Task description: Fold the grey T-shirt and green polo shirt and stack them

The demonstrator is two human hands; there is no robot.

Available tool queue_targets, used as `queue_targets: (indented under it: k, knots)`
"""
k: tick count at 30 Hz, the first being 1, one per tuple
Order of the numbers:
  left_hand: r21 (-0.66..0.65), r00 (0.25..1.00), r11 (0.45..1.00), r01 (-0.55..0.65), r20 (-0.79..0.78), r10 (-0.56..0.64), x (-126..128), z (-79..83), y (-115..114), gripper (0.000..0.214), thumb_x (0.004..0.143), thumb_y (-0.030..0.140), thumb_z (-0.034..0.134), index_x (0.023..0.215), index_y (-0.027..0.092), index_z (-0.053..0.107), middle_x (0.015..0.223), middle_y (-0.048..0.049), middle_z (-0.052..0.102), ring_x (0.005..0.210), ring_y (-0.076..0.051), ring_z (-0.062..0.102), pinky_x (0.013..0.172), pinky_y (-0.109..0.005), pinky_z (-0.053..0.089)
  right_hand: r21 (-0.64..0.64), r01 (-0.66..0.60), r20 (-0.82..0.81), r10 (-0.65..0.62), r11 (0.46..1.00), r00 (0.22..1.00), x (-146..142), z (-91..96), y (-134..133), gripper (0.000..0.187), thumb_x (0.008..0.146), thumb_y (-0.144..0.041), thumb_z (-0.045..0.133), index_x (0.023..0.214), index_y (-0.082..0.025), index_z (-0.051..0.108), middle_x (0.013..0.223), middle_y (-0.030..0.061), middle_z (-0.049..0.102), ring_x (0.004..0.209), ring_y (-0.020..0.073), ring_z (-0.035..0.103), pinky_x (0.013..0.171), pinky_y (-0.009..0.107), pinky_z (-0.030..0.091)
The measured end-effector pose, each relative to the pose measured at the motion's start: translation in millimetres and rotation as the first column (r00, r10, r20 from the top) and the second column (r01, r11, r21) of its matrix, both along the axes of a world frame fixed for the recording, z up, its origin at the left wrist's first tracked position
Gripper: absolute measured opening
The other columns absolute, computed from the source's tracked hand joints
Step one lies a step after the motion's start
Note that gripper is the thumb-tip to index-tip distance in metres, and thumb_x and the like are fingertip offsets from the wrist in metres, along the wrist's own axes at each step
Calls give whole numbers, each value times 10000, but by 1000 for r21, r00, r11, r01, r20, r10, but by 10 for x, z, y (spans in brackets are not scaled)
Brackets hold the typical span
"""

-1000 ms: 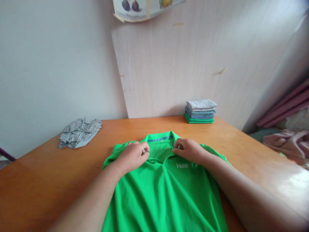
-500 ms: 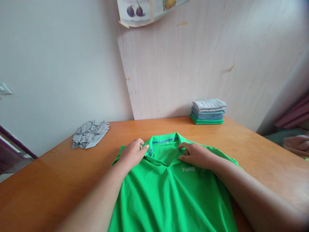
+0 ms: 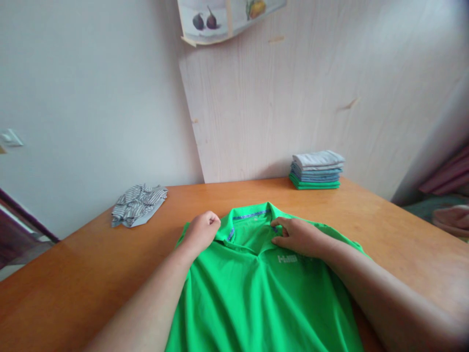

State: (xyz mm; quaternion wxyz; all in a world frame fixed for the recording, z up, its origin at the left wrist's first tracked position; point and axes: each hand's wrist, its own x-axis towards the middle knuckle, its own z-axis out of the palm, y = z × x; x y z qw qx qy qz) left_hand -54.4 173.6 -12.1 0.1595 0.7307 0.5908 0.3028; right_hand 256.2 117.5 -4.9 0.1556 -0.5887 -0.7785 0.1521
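Two hands in play, left (image 3: 201,231) and right (image 3: 299,235), and one shirt (image 3: 256,298)! One bench (image 3: 91,278): one striped bundle (image 3: 139,203) far-edge left, one stack (image 3: 317,170) far-edge right!

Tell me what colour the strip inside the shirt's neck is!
The strip is blue; head view shows best.

Matt cloth shirt (image 3: 264,303), smooth wooden table (image 3: 91,274) (faintly glossy), paper picture (image 3: 240,17), wood-grained panel (image 3: 256,112)

A bright green fabric polo shirt (image 3: 264,303) lies face-up on the orange-brown wooden desk (image 3: 84,269); the left hand (image 3: 201,232) curls at its collar (image 3: 252,213), grip hidden; the right hand (image 3: 300,236) touches the other side, fingers (image 3: 285,222) parted; a folded white-blue-green clothes stack (image 3: 317,171) stands behind.
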Motion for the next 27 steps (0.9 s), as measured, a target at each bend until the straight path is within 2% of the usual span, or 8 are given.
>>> queue_targets:
  k: [5,9,13,15,17,21,24,27]
  knots:
    - [8,979,992,-123,163,120,-160,26,94,159,813,339,514,823,209,605,763,-10,672,710,-168,618,625,-243,431,9,17,-75,-17,1000,997,65,-28,58,450,838,-390,624,1244,-195,626,745,21,693,662,188,621,564,261,376]
    - [-43,952,975,-219,207,224,-347,135,121,199,798,352,525,868,189,615,812,-35,691,754,-183,641,677,-262,459,57,163,-82,-158,985,984,219,-67,170,400,868,-327,546,1209,-139,635,862,78,727,765,210,660,650,276,433]
    - [12,928,944,-329,188,321,-509,254,100,277,813,449,542,855,185,612,869,-55,699,833,-213,643,711,-284,454,100,259,-22,-258,961,966,404,-136,284,408,880,-333,506,1200,-121,641,1026,134,732,928,261,675,765,319,469]
    - [-6,941,953,-304,152,302,-566,287,72,347,783,530,589,826,187,617,833,-45,694,818,-223,639,693,-286,450,119,251,2,-253,961,967,465,-172,321,426,884,-357,501,1209,-121,641,1091,148,721,995,279,667,813,337,472]
    - [-93,977,979,-182,97,191,-606,293,39,390,713,571,665,799,193,623,773,-30,685,791,-228,638,673,-284,450,128,222,29,-227,967,973,498,-203,342,429,868,-356,522,1212,-132,644,1132,150,710,1035,288,659,840,345,473]
    - [-197,997,980,0,-75,-15,-656,237,3,318,631,464,755,789,212,643,753,-4,677,810,-212,627,669,-256,437,126,163,86,-175,979,981,523,-224,343,474,792,-281,578,1245,-149,635,1164,150,695,1059,290,650,862,344,471]
    - [-169,990,984,-59,-136,36,-702,185,27,186,654,352,725,752,214,648,733,6,666,746,-182,606,614,-241,391,137,228,145,-247,964,958,550,-191,306,542,772,-334,612,1282,-150,615,1201,170,666,1050,299,650,853,351,471]
    - [-153,985,976,-157,-102,142,-806,178,63,47,665,234,669,665,206,631,616,11,616,653,-168,576,574,-245,347,101,307,211,-322,946,923,603,-131,269,409,777,-390,605,1126,-197,695,1127,154,690,988,316,666,780,369,474]
